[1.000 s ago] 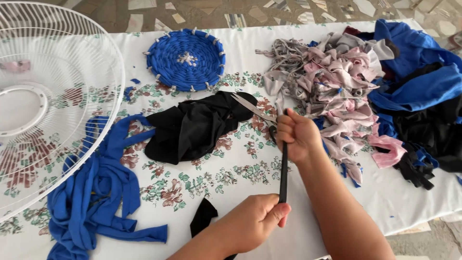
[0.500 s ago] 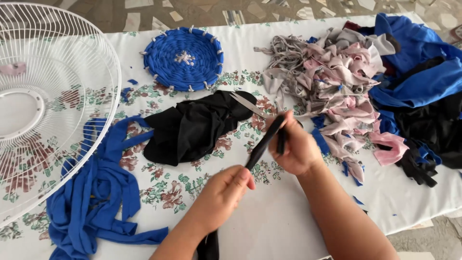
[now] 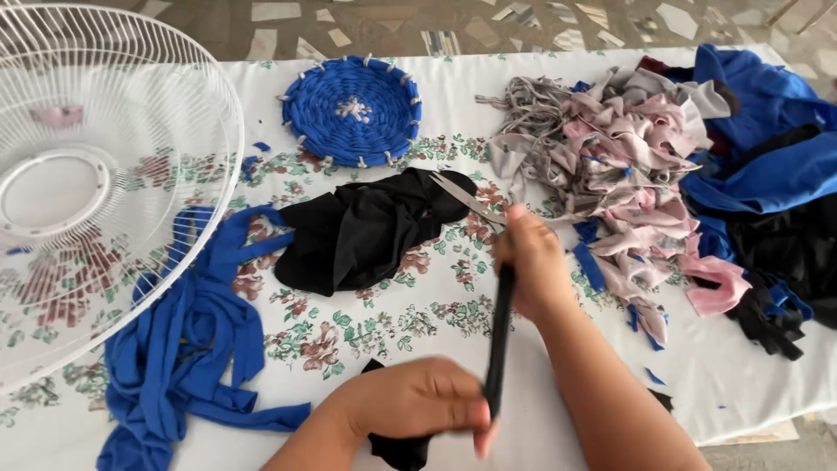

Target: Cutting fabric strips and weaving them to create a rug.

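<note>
Black fabric strip (image 3: 500,336) held taut between both hands, running nearly upright above the near edge of the table (image 3: 767,392). Left hand (image 3: 418,406) closed, pinching the strip's lower end between thumb and fingers; a loose black tail hangs below it. Right hand (image 3: 534,262) closed around the strip's upper end and also holding scissors (image 3: 466,199), blades pointing up and left over the black cloth pile (image 3: 366,228); cannot tell whether the blades are open.

Judgement: to stretch the strip well, pull evenly along its length, grip near the ends and keep the scissor points away from the fabric.

Round about: blue woven round mat (image 3: 352,109) beyond the black pile; blue strips (image 3: 187,349) lying loose at left, partly under the white fan guard (image 3: 105,174); grey-and-pink scraps (image 3: 610,166) heaped at right, touching blue and black cloth (image 3: 767,174) at the far right. Flowered tablecloth beneath.
</note>
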